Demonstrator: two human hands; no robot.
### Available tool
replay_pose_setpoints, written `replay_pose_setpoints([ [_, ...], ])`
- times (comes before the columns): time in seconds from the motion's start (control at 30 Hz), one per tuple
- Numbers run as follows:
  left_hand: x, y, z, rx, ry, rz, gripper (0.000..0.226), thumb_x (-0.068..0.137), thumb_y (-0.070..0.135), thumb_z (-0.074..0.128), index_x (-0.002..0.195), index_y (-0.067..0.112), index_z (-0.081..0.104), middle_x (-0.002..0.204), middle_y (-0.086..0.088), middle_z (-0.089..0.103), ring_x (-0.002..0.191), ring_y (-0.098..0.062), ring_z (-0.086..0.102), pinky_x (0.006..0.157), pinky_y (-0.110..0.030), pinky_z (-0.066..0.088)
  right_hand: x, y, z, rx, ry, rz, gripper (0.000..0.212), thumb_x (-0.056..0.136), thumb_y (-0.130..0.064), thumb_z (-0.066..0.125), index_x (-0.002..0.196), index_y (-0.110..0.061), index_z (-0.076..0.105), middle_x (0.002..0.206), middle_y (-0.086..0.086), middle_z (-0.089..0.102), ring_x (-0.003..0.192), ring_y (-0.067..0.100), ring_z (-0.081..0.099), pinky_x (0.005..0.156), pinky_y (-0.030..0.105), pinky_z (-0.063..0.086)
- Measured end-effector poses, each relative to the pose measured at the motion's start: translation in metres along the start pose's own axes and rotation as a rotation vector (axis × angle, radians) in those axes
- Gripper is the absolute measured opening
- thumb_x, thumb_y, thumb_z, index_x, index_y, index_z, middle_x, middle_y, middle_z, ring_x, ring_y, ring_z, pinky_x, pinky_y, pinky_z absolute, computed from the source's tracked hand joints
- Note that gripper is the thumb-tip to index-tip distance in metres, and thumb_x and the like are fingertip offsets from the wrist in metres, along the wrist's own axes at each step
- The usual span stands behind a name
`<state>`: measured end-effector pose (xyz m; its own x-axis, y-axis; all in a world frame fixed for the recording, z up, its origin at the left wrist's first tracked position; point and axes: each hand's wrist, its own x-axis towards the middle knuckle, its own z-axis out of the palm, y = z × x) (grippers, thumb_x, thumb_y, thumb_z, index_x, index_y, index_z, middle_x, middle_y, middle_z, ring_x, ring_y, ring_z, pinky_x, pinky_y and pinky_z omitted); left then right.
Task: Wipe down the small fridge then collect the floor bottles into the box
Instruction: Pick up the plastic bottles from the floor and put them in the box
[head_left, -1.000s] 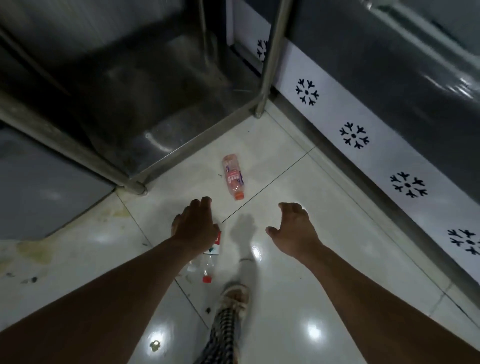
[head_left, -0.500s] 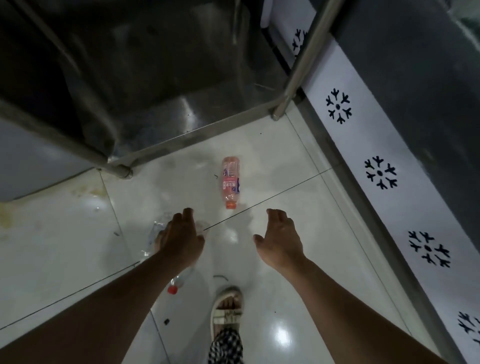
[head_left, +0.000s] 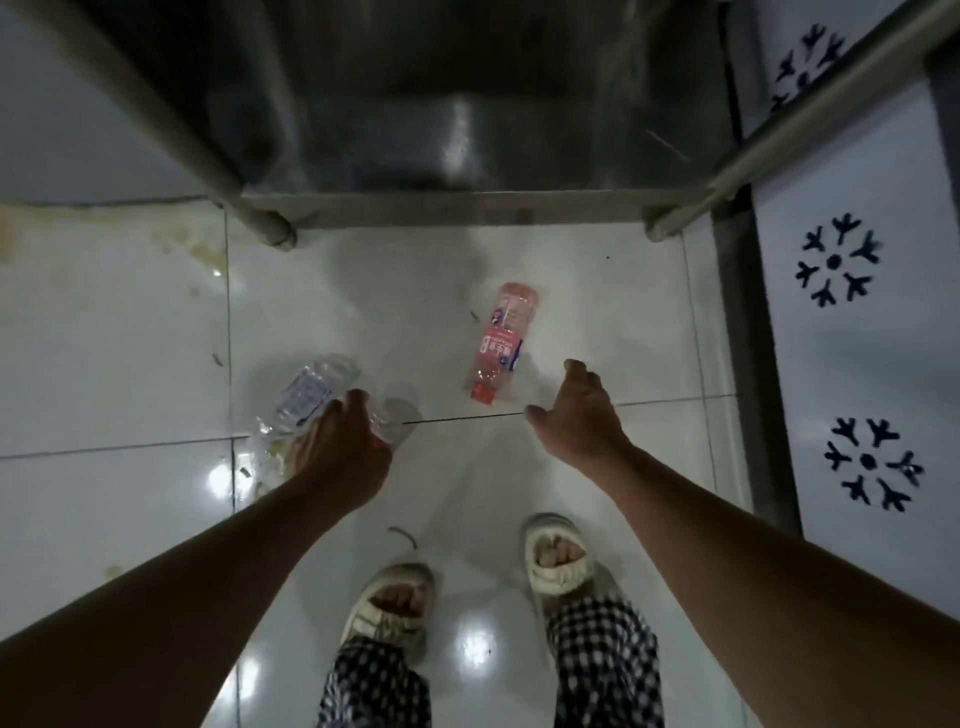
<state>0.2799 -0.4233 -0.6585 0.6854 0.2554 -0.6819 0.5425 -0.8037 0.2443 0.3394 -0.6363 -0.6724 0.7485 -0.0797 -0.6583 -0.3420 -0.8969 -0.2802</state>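
Bottle collecting is the step in hand, judging from the head view: both arms reach down toward the white tiled floor (head_left: 130, 338), and no box is in view.

The left hand (head_left: 340, 452) is over a clear bottle (head_left: 311, 392) that lies on its side near the metal leg (head_left: 265, 228) of a steel frame. Its fingers curl down over the neck end, but whether the grip has closed on the bottle I cannot tell, since the hand hides the contact.

The right hand (head_left: 576, 415) is spread, fingers apart, holding nothing. It is just beside a pink bottle (head_left: 501, 343), which lies flat with its red cap pointing toward the person's slippers (head_left: 553, 558).

I think the next move calls for lowering the right hand onto the pink bottle's body and wrapping the fingers around it, because the smooth round plastic may roll on the glossy tile.
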Motion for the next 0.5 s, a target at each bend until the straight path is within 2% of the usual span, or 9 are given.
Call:
replay_pose_setpoints([
  [0.13,0.015,0.001,0.032,-0.109,0.059,-0.074,0.049,0.085,0.020,0.057,0.129,0.014,0.038,0.130,-0.016,0.049,0.116,-0.035,0.049,0.090,-0.042,0.044,0.044,0.003,0.016,-0.062,-0.042,-0.095,0.071,0.086,-0.032,0.063,0.141,-0.009,0.024,0.137,0.014,0.042,0.124,0.030,0.043,0.090,0.032,0.040],
  [0.27,0.021,-0.004,0.073,-0.147,0.130,-0.098,0.055,0.085,0.020,0.057,0.135,0.015,0.035,0.132,-0.012,0.046,0.116,-0.030,0.047,0.091,-0.042,0.042,0.081,0.010,0.045,0.041,-0.068,-0.109,0.069,0.087,-0.036,0.063,0.139,-0.010,0.026,0.131,0.013,0.045,0.116,0.028,0.047,0.081,0.028,0.036],
  [0.37,0.033,-0.012,0.100,-0.126,0.172,-0.085,0.060,0.083,0.020,0.060,0.136,0.012,0.034,0.135,-0.014,0.043,0.121,-0.030,0.043,0.096,-0.043,0.040,0.109,0.012,0.070,0.087,-0.059,-0.075,0.078,0.085,-0.041,0.064,0.142,-0.007,0.022,0.132,0.015,0.044,0.118,0.030,0.047,0.088,0.032,0.041],
  [0.5,0.060,-0.028,0.122,-0.131,0.269,-0.063,0.061,0.081,0.018,0.061,0.136,0.010,0.036,0.137,-0.014,0.042,0.123,-0.031,0.042,0.100,-0.045,0.039,0.145,0.013,0.104,0.097,0.035,-0.032,0.094,0.085,-0.045,0.060,0.149,-0.013,0.000,0.136,0.019,0.028,0.123,0.036,0.039,0.096,0.038,0.040],
])
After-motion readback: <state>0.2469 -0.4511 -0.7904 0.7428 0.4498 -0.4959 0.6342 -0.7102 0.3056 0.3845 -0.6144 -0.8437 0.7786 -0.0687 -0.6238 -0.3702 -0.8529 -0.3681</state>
